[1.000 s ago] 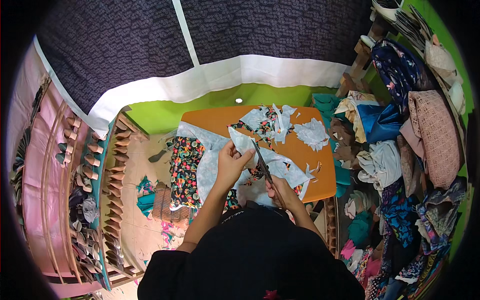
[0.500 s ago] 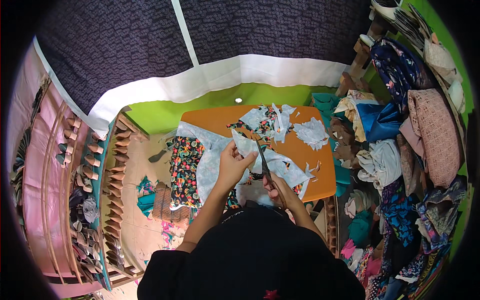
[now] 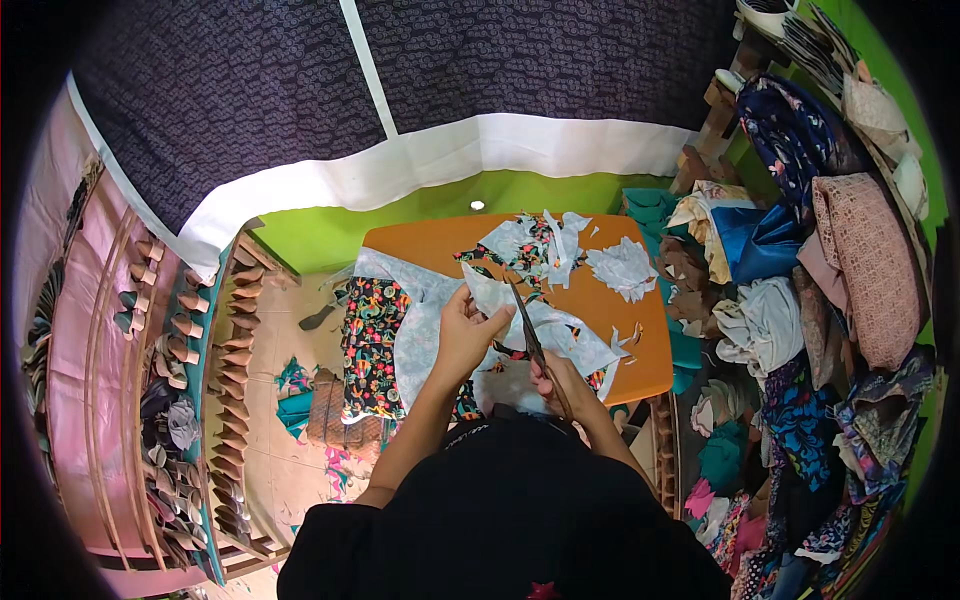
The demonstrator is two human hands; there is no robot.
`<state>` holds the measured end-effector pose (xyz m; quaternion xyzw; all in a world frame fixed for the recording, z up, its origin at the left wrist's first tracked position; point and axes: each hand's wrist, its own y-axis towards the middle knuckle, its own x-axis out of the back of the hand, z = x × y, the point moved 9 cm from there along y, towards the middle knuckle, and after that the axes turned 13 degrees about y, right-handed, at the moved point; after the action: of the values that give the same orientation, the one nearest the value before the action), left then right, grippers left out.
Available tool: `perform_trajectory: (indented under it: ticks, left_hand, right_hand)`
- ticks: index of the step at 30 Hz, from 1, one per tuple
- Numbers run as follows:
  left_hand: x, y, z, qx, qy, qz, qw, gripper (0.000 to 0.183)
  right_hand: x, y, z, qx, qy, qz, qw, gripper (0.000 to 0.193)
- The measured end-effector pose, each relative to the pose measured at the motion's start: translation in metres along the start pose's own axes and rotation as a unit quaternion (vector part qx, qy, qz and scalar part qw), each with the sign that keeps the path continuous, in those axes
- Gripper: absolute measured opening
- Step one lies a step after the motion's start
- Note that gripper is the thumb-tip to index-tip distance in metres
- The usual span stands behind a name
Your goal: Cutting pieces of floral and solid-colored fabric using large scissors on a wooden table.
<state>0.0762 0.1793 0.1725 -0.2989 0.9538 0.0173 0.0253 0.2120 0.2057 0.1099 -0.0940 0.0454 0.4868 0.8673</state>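
Pinched between the thumb and fingers of my left hand (image 3: pixel 470 330) is a small pale fabric piece (image 3: pixel 487 291), its pointed tip upward. My right hand (image 3: pixel 560 380) grips a pair of long dark scissors (image 3: pixel 532 335), blades pointing up and away from me. The blades lie along the right edge of the piece; whether they are parted is hard to make out. Beneath both hands spreads a larger cloth (image 3: pixel 425 330), pale on its reverse, with a black, colourful printed side (image 3: pixel 374 345) showing at the left. It covers much of an orange table (image 3: pixel 640 345).
Cut fabric scraps (image 3: pixel 530 245) and a pale scrap heap (image 3: pixel 622 267) lie at the table's far side. Racks of shoe forms (image 3: pixel 235 375) stand to the left. Piled fabrics (image 3: pixel 760 310) fill the right. A dark patterned curtain (image 3: pixel 540 70) hangs beyond the table.
Both hands, the fabric piece and the scissors stay in nearly the same place. The whole view has shifted very slightly.
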Motion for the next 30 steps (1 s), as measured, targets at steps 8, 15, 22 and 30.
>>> perform_trajectory:
  ticks: [8,15,22,30]
  left_hand:
    - [0.001,0.0,0.001,0.007,0.001,0.009,1.0,0.032]
    - [-0.002,0.0,0.002,0.006,-0.013,0.017,1.0,0.032]
    - [-0.007,-0.001,0.005,0.023,-0.013,0.048,0.999,0.034]
    - [-0.006,0.0,0.006,0.024,-0.011,0.054,0.998,0.034]
  right_hand:
    - [-0.001,-0.006,0.012,-0.043,-0.017,-0.008,0.999,0.012]
    - [0.001,-0.004,0.005,0.041,-0.072,-0.012,0.997,0.032]
    - [0.003,-0.002,0.015,0.124,-0.063,0.0,0.99,0.043]
    - [0.004,-0.002,0.01,0.045,-0.035,-0.013,0.998,0.044]
